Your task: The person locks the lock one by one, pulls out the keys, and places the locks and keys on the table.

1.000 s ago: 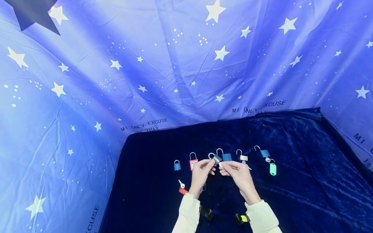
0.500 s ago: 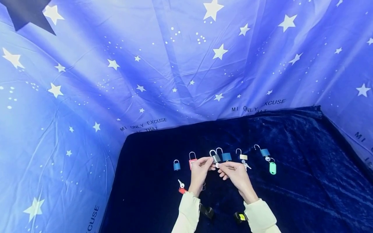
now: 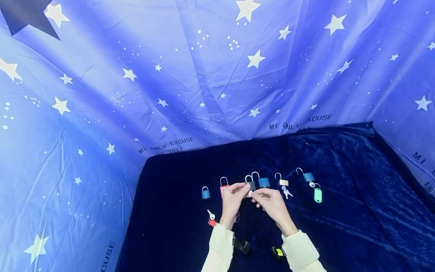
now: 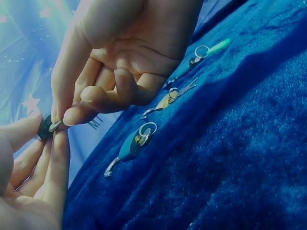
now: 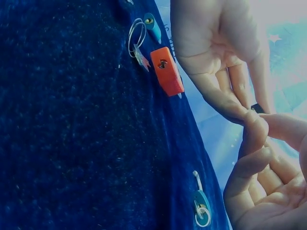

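Note:
My left hand (image 3: pixel 232 202) pinches a dark padlock (image 3: pixel 250 185) by its body, its silver shackle pointing away from me. Thumb and fingers of my right hand (image 3: pixel 272 204) pinch the head of a small key (image 4: pixel 55 126) at the padlock's lower end. Fingers cover most of the key, and how deep it sits I cannot tell. In the head view, a red padlock (image 3: pixel 223 188) is partly behind my left hand. Just behind the dark padlock lies a larger blue padlock (image 3: pixel 263 182); the left wrist view shows a key and ring (image 4: pixel 146 134) on it.
Rightward lie a brass padlock (image 3: pixel 283 183) with keys (image 3: pixel 287 192), and an open blue padlock (image 3: pixel 308 177) with a green tag (image 3: pixel 317 195). Leftward are a small blue padlock (image 3: pixel 205 194) and a key (image 3: pixel 211 215) with a red tag (image 3: pixel 212 223). Dark blue cloth (image 3: pixel 340 226) lies underneath.
The dark padlock has turned from tilted to nearly straight. My right hand has moved slightly left with the key, and the brass padlock's keys have come into view.

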`<action>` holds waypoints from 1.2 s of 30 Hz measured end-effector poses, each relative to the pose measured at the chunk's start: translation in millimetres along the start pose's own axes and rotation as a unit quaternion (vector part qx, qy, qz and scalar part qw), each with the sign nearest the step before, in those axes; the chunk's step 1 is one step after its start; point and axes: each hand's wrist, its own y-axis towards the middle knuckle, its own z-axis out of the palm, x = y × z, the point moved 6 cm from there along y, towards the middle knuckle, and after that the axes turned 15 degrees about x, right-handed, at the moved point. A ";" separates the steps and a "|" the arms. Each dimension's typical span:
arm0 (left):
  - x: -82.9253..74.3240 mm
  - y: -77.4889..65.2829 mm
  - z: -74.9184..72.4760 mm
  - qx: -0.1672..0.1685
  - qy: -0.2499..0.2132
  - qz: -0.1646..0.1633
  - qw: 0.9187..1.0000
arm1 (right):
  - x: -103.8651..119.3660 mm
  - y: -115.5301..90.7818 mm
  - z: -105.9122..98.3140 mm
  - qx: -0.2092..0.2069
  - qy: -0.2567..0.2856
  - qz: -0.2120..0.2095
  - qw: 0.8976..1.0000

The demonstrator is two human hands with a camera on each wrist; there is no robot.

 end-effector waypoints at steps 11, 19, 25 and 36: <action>-3.4 -4.5 0.7 -0.038 -0.003 0.023 0.999 | 4.9 -2.1 3.4 0.004 -0.003 -0.005 1.000; -8.5 -4.6 -1.2 -0.045 -0.008 0.033 0.998 | 2.1 -3.0 7.7 0.007 0.010 0.005 1.000; -6.0 -5.2 -0.2 -0.057 -0.011 0.031 0.998 | 3.1 -4.4 7.6 0.007 0.020 0.005 1.000; -5.7 -4.8 -0.8 -0.074 -0.044 0.039 0.996 | 1.7 -11.4 10.7 0.000 0.010 0.026 1.000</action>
